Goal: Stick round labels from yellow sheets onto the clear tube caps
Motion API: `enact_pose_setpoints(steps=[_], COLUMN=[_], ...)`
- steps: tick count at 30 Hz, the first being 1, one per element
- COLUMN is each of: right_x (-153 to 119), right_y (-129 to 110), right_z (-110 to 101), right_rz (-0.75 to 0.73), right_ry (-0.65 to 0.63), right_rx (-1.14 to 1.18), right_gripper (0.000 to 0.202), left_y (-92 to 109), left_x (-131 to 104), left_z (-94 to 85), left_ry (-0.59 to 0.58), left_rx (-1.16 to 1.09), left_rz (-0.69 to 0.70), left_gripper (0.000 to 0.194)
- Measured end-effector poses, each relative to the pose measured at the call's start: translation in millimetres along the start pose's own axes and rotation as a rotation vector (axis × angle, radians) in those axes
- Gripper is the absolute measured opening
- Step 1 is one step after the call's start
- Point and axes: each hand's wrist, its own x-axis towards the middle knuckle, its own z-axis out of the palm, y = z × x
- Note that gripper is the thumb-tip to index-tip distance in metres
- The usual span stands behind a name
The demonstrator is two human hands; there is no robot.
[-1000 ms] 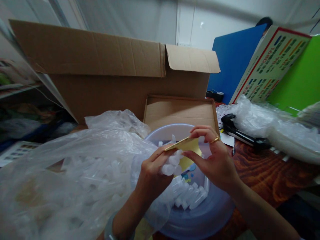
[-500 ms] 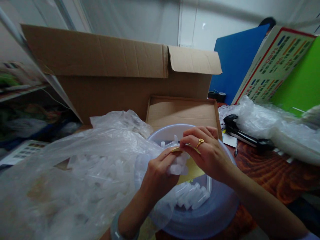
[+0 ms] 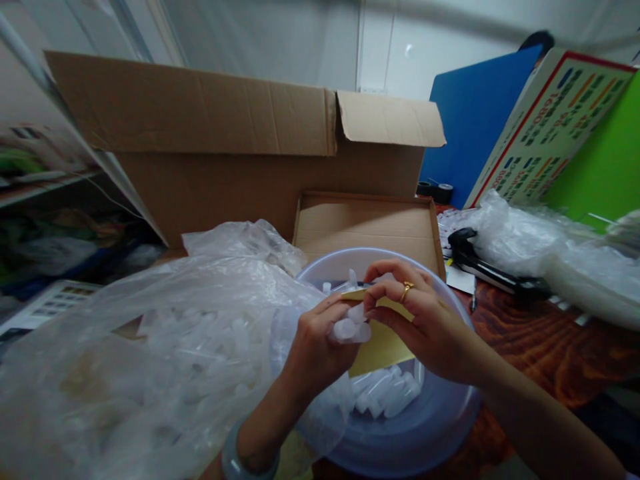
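Two bare hands over one pale-blue plastic basin (image 3: pixel 400 453). Left hand (image 3: pixel 317 347): curled round a small bundle of translucent plastic tubes (image 3: pixel 345 330), with one edge of a yellow sheet (image 3: pixel 385 347) at its upper side. Right hand (image 3: pixel 425 320): fingers bent, thumb and fingertips brought close together at the bundle's upper right; whether they pinch a tube or the sheet cannot be told.

Position of bundle: between the hands, within the left, just left of the right fingertips. Long axis: foreshortened; rounded ends emerge on the fist's right side, facing partly toward the viewer, remaining lengths hidden. Right fingertips nearest the exposed ends; left palm nearest the concealed portion. Yellow sheet: behind the bundle, slanting down and rightward below the right hand.

Below, in the basin: one row of loose tubes (image 3: pixel 387 393), lying obliquely side by side. Left: one clear plastic bag (image 3: pixel 190 380), filled with similar pieces.
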Motion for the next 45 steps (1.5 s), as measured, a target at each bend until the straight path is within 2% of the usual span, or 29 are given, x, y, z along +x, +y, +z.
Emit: enact_pose_setpoints(steps=[3,9,20,22,27,33,37,41,45], right_x=[-0.2,1.8,-0.3,-0.1,1.9,1.5,2.2,2.4,0.6], right_y=[-0.6,0.0,0.1,0.4,6.3,10.3,9.5,10.1,7.6], right_z=[0.7,3.2,7.4,8.9,8.4,7.1,11.0,12.4,7.4], right_rz=[0.023,0.066,0.073,0.07,0.064,0.01,-0.017,-0.056,-0.049], right_ry=[0.027,-0.002,0.05,0.084,0.286,0.183,0.207,0.186,0.238], right_rx=[-0.036,-0.058,-0.075,-0.095,-0.208,-0.302,-0.369,-0.407,-0.265], right_gripper=[0.01,0.012,0.014,0.014,0.023,0.009,0.009,0.011,0.01], left_y=[1.0,-1.1,1.1,0.7,0.0,-0.4,-0.8,1.6,3.6], left_x=[0.4,-1.2,0.6,0.2,-1.9,-2.4,-2.2,0.7,4.1], left_z=[0.9,0.3,-0.2,-0.1,0.2,0.3,1.2,1.4,0.8], left_ry=[0.003,-0.014,-0.003,-0.002,-0.019,-0.009,-0.01,-0.006,0.039], left_rx=[-0.006,-0.001,0.024,0.022,0.028,0.044,0.052,0.052,0.034], left_rz=[0.017,0.026,0.057,0.051,0.057,0.082,0.081,0.081,0.024], left_gripper=[0.017,0.023,0.017,0.017,0.024,0.029,0.031,0.022,0.007])
